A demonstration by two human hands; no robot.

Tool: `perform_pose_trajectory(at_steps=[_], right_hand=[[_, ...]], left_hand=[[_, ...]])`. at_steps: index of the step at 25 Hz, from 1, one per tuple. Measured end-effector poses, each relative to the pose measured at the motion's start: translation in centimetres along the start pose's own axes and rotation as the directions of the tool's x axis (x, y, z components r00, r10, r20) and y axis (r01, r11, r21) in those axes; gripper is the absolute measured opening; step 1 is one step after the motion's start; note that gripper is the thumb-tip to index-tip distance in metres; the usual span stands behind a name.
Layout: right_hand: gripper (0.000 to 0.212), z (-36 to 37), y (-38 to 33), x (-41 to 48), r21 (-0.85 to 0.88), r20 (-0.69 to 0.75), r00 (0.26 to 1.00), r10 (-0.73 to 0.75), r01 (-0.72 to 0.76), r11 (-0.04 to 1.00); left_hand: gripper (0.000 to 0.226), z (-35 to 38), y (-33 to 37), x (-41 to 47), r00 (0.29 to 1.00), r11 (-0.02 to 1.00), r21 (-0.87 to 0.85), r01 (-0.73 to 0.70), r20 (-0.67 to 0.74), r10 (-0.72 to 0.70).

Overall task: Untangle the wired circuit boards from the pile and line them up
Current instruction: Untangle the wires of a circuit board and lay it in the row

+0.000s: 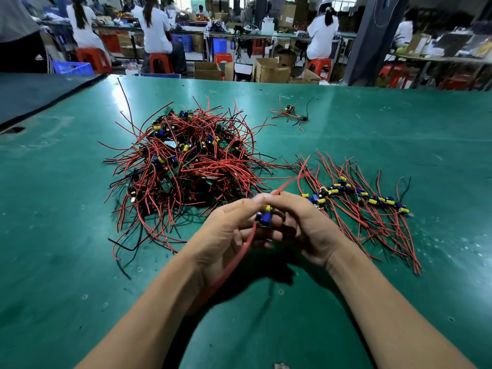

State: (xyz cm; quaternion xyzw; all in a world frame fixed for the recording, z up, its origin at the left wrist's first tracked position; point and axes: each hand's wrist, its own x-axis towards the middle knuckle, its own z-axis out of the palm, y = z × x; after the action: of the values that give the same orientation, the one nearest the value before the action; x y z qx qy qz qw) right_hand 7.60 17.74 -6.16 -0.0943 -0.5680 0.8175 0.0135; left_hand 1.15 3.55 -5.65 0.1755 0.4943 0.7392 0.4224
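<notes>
Glossy green mat [80,235], tangled red-wire pile [186,161], left hand [226,230] and right hand [306,230] pinching one knobbly board [263,218]

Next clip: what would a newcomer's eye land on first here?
The big tangled pile of red-wired boards, left of centre on the green table, stands out first. Right of it lies a neat row of boards, wires fanned out. In front, the left hand and right hand hold one circuit board between them.
</notes>
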Motion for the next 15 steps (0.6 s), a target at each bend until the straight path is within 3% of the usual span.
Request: perform_pose_trajectory(at_steps=[4, 7, 10, 15], right_hand=[[0.014, -0.46, 0.33, 0.4, -0.055, -0.095, 0.995, 0.001, -0.006, 0.998], [0.024, -0.76, 0.68, 0.43, -0.1, -0.11, 0.994, -0.004, -0.007, 0.995], [0.032, -0.57, 0.97, 0.33, -0.132, -0.108, 0.994, -0.027, 0.013, 0.991], [0.022, -0.44, 1.11, 0.21, -0.24, -0.121, 0.99, -0.071, 0.04, 0.97]], left_hand=[[0.03, -0.21, -0.81, 0.09, 0.998, 0.998, 0.069, -0.017, -0.054, 0.021], [0.015, -0.12, -0.85, 0.12, 0.993, 0.987, 0.158, -0.026, -0.113, 0.045], [0.015, -0.09, -0.98, 0.18, 0.98, 0.977, 0.205, -0.054, -0.175, 0.091], [0.017, 0.13, -1.0, 0.06, 0.953, 0.947, 0.294, -0.129, -0.227, 0.2]])
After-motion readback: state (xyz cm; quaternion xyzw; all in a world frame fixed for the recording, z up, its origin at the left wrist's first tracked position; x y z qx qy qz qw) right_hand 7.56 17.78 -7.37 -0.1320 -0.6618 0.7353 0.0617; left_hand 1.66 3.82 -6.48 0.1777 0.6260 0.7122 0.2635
